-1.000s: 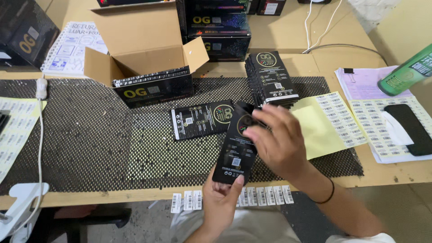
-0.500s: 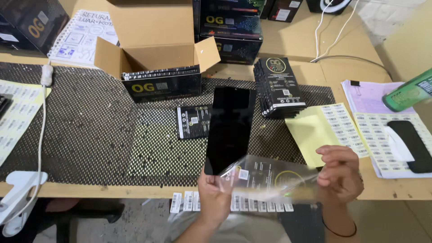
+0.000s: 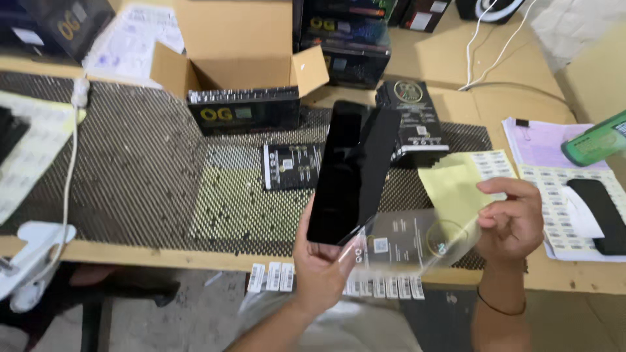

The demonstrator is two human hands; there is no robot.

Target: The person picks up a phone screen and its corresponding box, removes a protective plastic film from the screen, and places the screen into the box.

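1. Both hands are busy: left hand (image 3: 324,267) pinches the black glass panel (image 3: 352,171) upright at frame centre, by its bottom edge, keeping its face clean.
2. Right hand (image 3: 510,220) pinches the clear film sleeve (image 3: 411,240), pulled aside, lower right.
3. Spare black packets (image 3: 291,166) lie on the mesh worktop (image 3: 130,176) beyond.

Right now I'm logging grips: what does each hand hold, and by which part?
Left hand holds the black glass panel by its bottom end; right hand pinches the clear plastic sleeve at its right edge.
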